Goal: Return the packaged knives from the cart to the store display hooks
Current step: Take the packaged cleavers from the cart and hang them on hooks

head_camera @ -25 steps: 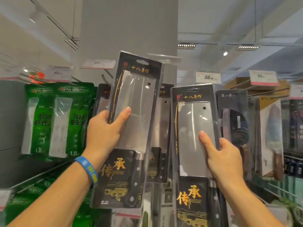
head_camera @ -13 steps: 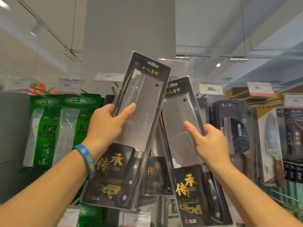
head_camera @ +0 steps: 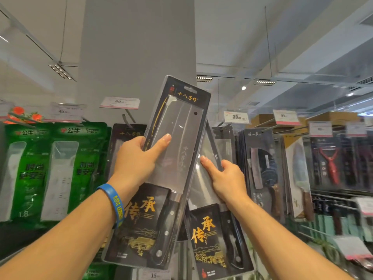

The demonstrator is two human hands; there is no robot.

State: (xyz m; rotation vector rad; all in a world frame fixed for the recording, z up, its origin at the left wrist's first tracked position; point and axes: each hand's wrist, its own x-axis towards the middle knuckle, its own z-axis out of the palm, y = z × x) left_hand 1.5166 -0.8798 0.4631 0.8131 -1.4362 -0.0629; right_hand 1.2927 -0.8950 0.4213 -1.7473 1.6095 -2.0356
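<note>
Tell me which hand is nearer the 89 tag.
Left. The left hand, gripping one knife pack, is below the 89 tag, slightly to its right. The right hand, gripping the other knife pack, is lower and much farther right.

Left hand (head_camera: 133, 164) and right hand (head_camera: 228, 178) bare. Left forearm (head_camera: 70, 229) and right forearm (head_camera: 282, 235) uncovered to the frame edge. Left wrist: blue silicone wristband (head_camera: 116, 205), yellow block lettering printed round it, too blurred to read in full. Band fits snug. Thumbnails (head_camera: 167, 137) short, plain.
</note>
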